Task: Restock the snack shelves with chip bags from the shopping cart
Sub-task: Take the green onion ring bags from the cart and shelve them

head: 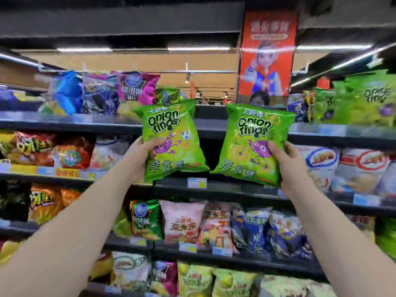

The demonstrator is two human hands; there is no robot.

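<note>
Two glossy green foil bags of onion rings are held up, one per hand. The left hand [141,156] pinches the left bag [171,133] at its lower left edge, thumb in front, and the right hand [288,168] clamps the right bag [255,142] at its lower right edge likewise. Each bag stands tall above its fingers and leans inward, so the slick film could slip from so small a pinch, or the bottom corners, nearly touching between the hands, could knock together. Beyond the fingers, the dark top shelf [211,126] has a front lip that could snag a bag pushed in low. The matching green bags [362,99] standing further right might topple if crowded.
</note>
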